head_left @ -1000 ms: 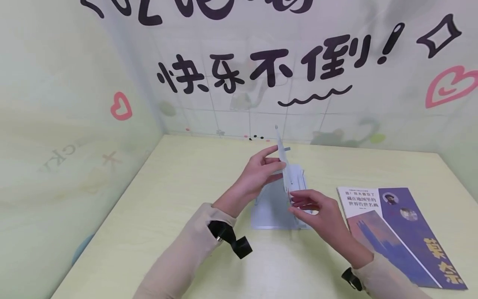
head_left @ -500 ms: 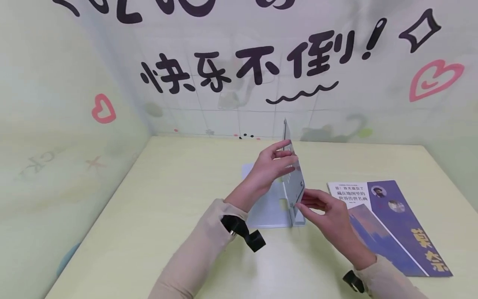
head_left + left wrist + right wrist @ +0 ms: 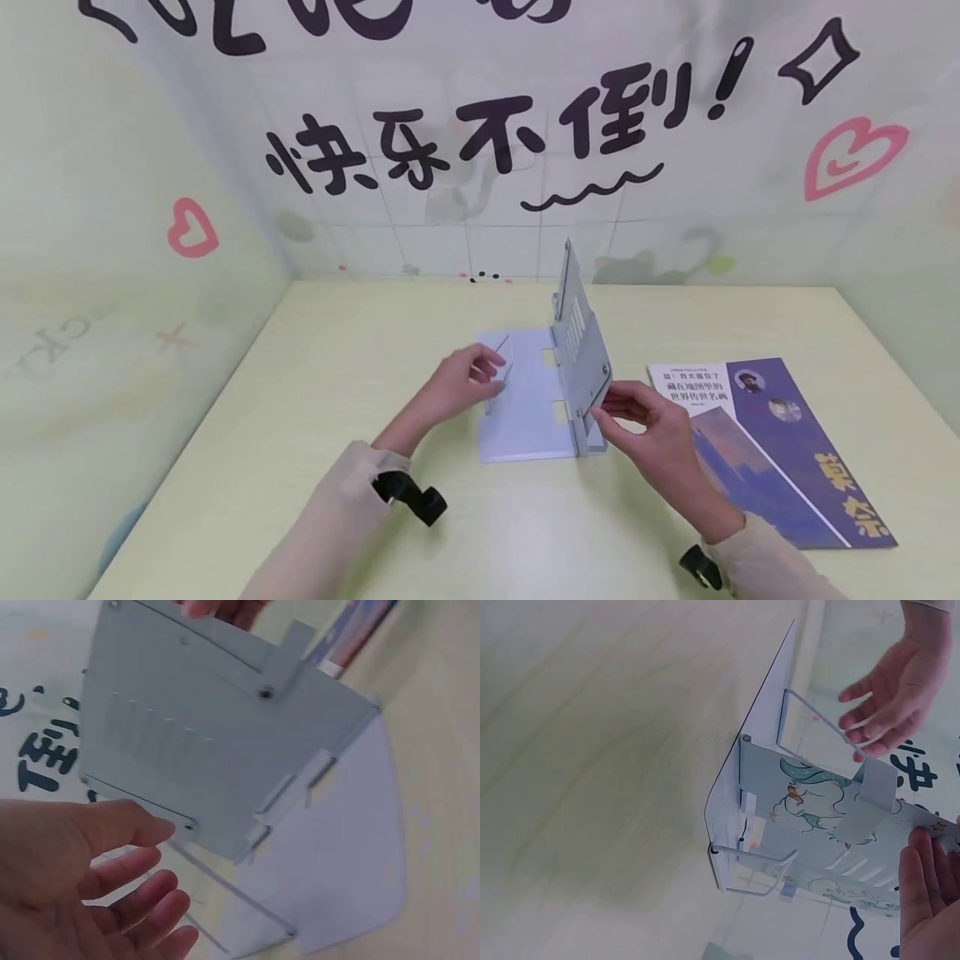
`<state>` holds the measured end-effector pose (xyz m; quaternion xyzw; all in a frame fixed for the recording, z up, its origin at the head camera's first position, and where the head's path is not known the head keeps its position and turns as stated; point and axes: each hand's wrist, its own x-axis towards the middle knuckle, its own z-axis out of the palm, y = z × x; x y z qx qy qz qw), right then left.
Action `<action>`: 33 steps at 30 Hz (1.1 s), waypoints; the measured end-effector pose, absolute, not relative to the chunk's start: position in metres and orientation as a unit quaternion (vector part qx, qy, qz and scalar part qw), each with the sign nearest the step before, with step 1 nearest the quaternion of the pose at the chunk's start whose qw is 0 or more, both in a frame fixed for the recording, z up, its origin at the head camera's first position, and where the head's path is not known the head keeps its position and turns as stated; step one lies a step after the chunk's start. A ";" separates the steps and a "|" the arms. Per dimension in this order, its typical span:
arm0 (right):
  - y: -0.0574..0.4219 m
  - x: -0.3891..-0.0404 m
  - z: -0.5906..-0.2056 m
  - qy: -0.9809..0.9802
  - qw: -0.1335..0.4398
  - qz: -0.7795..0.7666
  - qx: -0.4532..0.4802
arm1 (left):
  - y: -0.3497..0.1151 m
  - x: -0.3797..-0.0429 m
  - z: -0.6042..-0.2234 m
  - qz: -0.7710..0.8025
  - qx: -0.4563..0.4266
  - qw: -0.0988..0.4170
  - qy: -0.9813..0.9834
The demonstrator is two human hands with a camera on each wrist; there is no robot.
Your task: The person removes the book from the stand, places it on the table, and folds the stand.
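A pale blue metal book stand (image 3: 521,417) has its base flat on the table and its slotted panel (image 3: 581,333) tilted up. My right hand (image 3: 648,425) grips the panel's near right edge, thumb on one face and fingers behind. The panel's other face shows a cartoon print (image 3: 817,795) in the right wrist view. My left hand (image 3: 461,383) is at the left side of the base, beside a thin wire support (image 3: 232,889). Its fingers are loosely bent, with a gap between thumb and fingers; whether they touch the wire I cannot tell.
A purple and white book (image 3: 772,450) lies flat to the right of the stand, near my right forearm. The pale wooden table (image 3: 360,333) meets a printed wall sheet (image 3: 420,242) at the back and another at the left.
My left hand has let go of the panel and moved down left to the wire support. The panel has turned to show more of its slotted face. My right hand keeps its hold.
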<state>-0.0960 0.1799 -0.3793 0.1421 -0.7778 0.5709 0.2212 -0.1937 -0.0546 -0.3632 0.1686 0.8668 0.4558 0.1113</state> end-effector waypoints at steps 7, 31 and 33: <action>0.179 -0.095 -0.378 -0.773 0.210 0.582 0.137 | -0.042 -0.189 -0.400 0.449 0.190 0.060 0.871; 0.178 -0.095 -0.377 -0.775 0.200 0.583 0.135 | -0.021 -0.197 -0.418 0.395 0.208 0.105 0.889; 0.178 -0.095 -0.377 -0.778 0.200 0.581 0.132 | -0.020 -0.197 -0.418 0.390 0.200 0.112 0.892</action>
